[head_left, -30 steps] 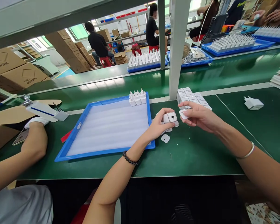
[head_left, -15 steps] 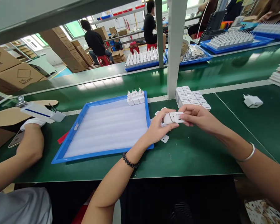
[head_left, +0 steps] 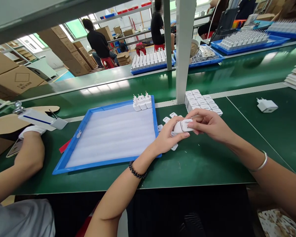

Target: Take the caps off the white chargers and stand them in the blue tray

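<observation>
Where the right side of the blue tray (head_left: 155, 121) ends, one white charger housing (head_left: 179, 127), held up just beyond that side, over the green bench (head_left: 207, 164).

Housing: long axis roughly crosswise, one end toward the tray, the other pointing away from it. Governing relation: white cover plate (head_left: 186, 125) lies across the end away from the tray, face to face with it; whether fully seated, cannot tell.

Left hand (head_left: 165, 135): nearer the tray; grasping the housing, thumb on the near side, fingers behind.

Right hand (head_left: 207, 124): farther from the tray; pinching the plate between thumb and fingers, against the housing's end.

Loose plates (head_left: 173, 115): several, flat on the bench just right of the tray, partly behind the left hand.

Block of labelled white units (head_left: 199, 101): beyond the hands, right of the tray's far corner.

Three white plugs (head_left: 142, 102): prongs up, in the tray's far right corner.

Single charger (head_left: 267, 106): on its side, well right of the tray.

Changes: one second ago, plate apart from the housing, port exposed; half a second ago, plate at the end but offset away from the tray; now more squarely over it. The three plugs unmoved in the tray.
</observation>
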Action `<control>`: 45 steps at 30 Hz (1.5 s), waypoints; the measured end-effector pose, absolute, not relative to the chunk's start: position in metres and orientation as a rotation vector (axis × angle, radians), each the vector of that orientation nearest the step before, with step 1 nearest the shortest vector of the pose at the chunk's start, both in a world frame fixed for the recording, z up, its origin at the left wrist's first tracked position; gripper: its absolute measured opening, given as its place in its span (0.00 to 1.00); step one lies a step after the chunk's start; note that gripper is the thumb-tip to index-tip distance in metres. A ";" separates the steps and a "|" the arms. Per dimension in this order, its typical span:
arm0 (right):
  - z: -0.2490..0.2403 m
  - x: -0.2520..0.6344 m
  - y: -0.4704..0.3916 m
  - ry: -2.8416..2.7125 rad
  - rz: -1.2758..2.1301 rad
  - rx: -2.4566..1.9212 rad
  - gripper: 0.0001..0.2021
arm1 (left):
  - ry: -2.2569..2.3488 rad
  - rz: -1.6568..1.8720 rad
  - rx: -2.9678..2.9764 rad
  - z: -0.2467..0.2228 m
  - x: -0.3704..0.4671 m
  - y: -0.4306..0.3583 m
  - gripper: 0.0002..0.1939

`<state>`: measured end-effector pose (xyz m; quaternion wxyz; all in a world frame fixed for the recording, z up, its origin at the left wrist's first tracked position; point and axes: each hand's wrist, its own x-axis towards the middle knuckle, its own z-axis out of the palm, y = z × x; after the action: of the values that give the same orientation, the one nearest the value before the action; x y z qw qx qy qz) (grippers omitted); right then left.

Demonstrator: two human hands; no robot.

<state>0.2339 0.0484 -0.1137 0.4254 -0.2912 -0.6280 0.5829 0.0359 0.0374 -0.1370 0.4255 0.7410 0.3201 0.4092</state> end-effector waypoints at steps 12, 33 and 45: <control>-0.115 0.233 0.049 -1.536 1.488 -0.776 0.13 | 0.814 1.019 1.858 -0.136 0.037 0.036 0.19; -0.114 0.231 0.045 -1.561 1.418 -0.778 0.12 | 0.830 1.001 1.869 -0.135 0.037 0.035 0.19; -0.113 0.232 0.046 -1.560 1.404 -0.806 0.13 | 0.833 1.004 1.866 -0.136 0.037 0.035 0.20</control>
<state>0.2316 0.0455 -0.1125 0.4317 -0.3234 -0.6259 0.5633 0.0367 0.0353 -0.1357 0.4190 0.7443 0.3320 0.4002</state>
